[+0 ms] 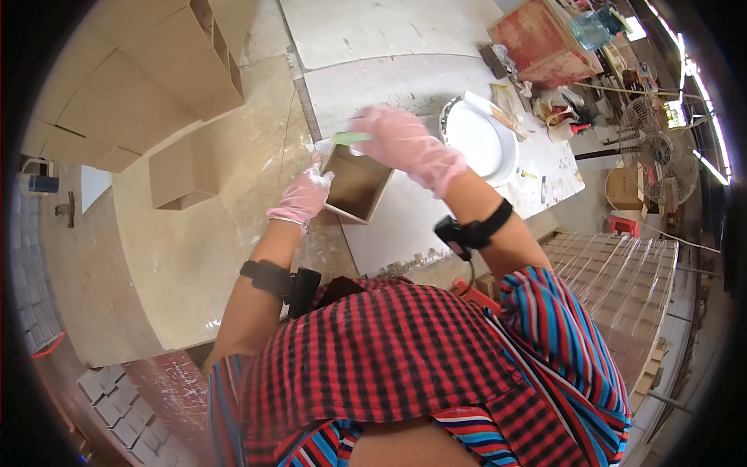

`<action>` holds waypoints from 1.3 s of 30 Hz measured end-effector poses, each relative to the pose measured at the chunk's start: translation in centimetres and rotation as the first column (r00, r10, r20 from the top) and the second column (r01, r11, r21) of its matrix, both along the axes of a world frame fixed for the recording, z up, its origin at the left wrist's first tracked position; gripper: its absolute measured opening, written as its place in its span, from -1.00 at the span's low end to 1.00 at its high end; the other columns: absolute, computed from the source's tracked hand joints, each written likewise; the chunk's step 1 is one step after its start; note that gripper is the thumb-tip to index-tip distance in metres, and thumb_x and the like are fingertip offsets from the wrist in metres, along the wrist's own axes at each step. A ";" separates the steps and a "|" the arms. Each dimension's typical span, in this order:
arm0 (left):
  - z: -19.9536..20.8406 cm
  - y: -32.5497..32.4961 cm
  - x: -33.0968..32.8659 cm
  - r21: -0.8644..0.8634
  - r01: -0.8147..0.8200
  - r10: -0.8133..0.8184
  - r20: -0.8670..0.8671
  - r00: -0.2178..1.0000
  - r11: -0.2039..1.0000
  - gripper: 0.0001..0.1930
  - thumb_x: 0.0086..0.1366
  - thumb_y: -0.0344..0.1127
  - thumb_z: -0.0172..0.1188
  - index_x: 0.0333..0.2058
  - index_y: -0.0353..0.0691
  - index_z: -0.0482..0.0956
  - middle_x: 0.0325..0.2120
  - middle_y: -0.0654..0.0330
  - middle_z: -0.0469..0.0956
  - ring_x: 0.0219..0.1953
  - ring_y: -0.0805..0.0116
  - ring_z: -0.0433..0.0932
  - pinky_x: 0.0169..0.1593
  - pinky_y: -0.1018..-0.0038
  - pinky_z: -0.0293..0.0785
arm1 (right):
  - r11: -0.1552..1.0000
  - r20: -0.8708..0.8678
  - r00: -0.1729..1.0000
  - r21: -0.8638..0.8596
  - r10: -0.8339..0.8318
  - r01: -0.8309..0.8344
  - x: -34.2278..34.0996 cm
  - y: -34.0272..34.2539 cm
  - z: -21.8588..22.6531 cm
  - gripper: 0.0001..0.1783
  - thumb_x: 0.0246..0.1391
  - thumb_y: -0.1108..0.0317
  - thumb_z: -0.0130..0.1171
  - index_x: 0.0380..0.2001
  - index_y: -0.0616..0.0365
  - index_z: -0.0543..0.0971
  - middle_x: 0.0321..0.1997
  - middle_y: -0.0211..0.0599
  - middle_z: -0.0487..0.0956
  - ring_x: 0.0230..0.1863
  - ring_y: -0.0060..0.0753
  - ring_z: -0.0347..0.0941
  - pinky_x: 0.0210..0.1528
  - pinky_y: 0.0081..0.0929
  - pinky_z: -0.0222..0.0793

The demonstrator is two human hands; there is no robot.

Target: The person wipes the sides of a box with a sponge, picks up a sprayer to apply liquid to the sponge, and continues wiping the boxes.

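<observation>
An open box (354, 185) with brown inner walls and pale edges stands tilted in front of me. My left hand (302, 194), in a thin pink glove, grips its left wall, with the thumb near the rim. Over the far edge of the box is my right hand (401, 144), gloved the same way. Its fingers close round a light green flat piece (352, 138), perhaps a scraper, which lies by the far rim. To the right stands a round white basin (510, 159) of white paste or liquid, with a wooden-handled brush (498, 115) across its rim.
Brown boxes (156, 70) are stacked at the far left, and a single box (183, 173) stands on the tan board (233, 257). A reddish crate (537, 39) is at the far right. Beyond the table are a fan (661, 148) and a wrapped stack of boxes (611, 288).
</observation>
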State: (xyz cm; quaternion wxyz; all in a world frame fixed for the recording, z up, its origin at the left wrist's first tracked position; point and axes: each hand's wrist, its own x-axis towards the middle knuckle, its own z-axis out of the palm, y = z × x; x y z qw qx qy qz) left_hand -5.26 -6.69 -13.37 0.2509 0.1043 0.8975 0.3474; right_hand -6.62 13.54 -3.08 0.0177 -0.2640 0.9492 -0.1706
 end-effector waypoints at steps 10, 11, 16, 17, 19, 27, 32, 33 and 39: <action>-1.1 -0.3 -0.6 0.030 0.025 -0.026 0.006 1.000 0.999 -0.41 0.23 -0.12 -0.04 0.19 -0.23 0.11 -0.19 -0.24 0.45 -0.15 -0.11 0.45 -0.08 0.25 0.34 | 0.936 0.403 0.867 0.306 -0.293 0.174 4.2 3.4 2.6 -0.66 -0.04 0.22 0.13 -0.11 -0.18 0.52 -0.07 -0.21 0.46 0.00 -0.15 0.35 0.03 -0.28 0.28; -0.9 -0.2 -0.5 0.071 -0.072 0.065 0.104 0.992 0.995 -0.42 0.22 -0.12 -0.03 0.18 -0.19 0.14 -0.18 -0.20 0.46 -0.18 -0.07 0.47 -0.08 0.27 0.34 | 0.968 0.350 0.907 0.164 -0.235 0.188 4.2 3.2 2.5 -0.65 -0.04 0.21 0.14 -0.10 -0.13 0.51 -0.06 -0.20 0.46 -0.01 -0.14 0.36 0.03 -0.29 0.28; 3.0 0.7 0.5 -0.104 -0.040 0.025 -0.141 0.990 0.994 -0.38 0.22 -0.09 0.00 0.19 -0.24 0.11 -0.10 -0.13 0.45 -0.12 -0.04 0.46 -0.01 0.29 0.34 | 0.954 0.260 0.926 -0.045 -0.275 0.296 5.5 4.1 -0.9 -0.54 -0.05 0.20 0.16 -0.02 -0.03 0.45 -0.08 -0.20 0.49 -0.08 -0.11 0.42 -0.01 -0.30 0.31; 3.8 0.9 0.9 -0.169 -0.059 0.014 -0.255 0.967 0.984 -0.37 0.21 -0.09 0.02 0.19 -0.24 0.11 -0.10 -0.10 0.45 -0.10 -0.04 0.45 0.01 0.30 0.33 | 0.948 0.242 0.927 -0.068 -0.285 0.310 6.3 5.1 -1.7 -0.54 -0.05 0.20 0.16 -0.02 -0.03 0.45 -0.08 -0.20 0.49 -0.08 -0.11 0.42 -0.01 -0.30 0.31; 5.4 1.3 1.6 -0.127 -0.003 -0.070 -0.571 0.818 0.992 -0.44 0.21 -0.14 0.02 0.15 -0.24 0.20 -0.10 -0.09 0.45 -0.04 -0.03 0.42 0.05 0.27 0.31 | 0.314 0.703 0.673 -0.601 -0.231 0.735 7.5 7.5 -3.2 -0.50 -0.01 0.17 0.14 0.04 -0.01 0.39 -0.08 -0.20 0.49 -0.13 -0.22 0.44 -0.08 -0.39 0.36; 6.2 6.4 3.8 -0.133 0.201 -0.216 -0.111 0.970 0.971 -0.50 0.23 -0.08 0.04 -0.02 -0.41 0.38 -0.11 -0.14 0.46 -0.01 0.04 0.43 0.05 0.39 0.30 | -0.535 0.412 0.653 -0.374 0.636 0.757 10.3 10.8 -5.4 -0.42 0.13 -0.10 -0.13 0.09 0.03 0.30 -0.01 -0.11 0.42 -0.21 -0.14 0.40 -0.34 -0.31 0.38; 5.6 8.0 3.8 -0.276 0.397 -0.382 0.111 0.918 0.875 -0.53 0.21 -0.15 0.05 -0.03 -0.43 0.37 -0.17 -0.13 0.49 -0.08 0.08 0.47 -0.01 0.40 0.33 | -0.571 0.218 0.667 -0.371 0.713 0.732 11.1 11.1 -4.6 -0.42 0.12 -0.07 -0.07 0.10 0.05 0.29 0.00 -0.12 0.41 -0.13 -0.14 0.42 -0.28 -0.25 0.42; 5.6 7.9 3.8 -0.289 0.374 -0.360 0.102 0.927 0.881 -0.53 0.21 -0.15 0.05 -0.03 -0.43 0.37 -0.17 -0.13 0.49 -0.08 0.08 0.47 -0.01 0.40 0.33 | -0.529 0.433 0.678 -0.424 0.594 0.735 11.3 11.3 -4.3 -0.42 0.11 -0.03 -0.03 0.10 0.08 0.28 0.00 -0.13 0.42 -0.13 -0.18 0.42 -0.25 -0.26 0.42; 5.9 5.1 3.1 0.632 -0.361 0.089 0.419 0.904 0.685 -0.73 0.20 -0.44 0.08 -0.10 -0.31 0.48 -0.33 0.28 0.56 -0.34 0.59 0.48 -0.19 0.68 0.38 | -0.406 0.637 0.708 -0.585 0.306 0.702 11.7 11.3 -2.4 -0.45 0.06 0.14 0.10 0.06 0.20 0.30 -0.07 -0.30 0.46 -0.15 -0.45 0.43 -0.17 -0.47 0.40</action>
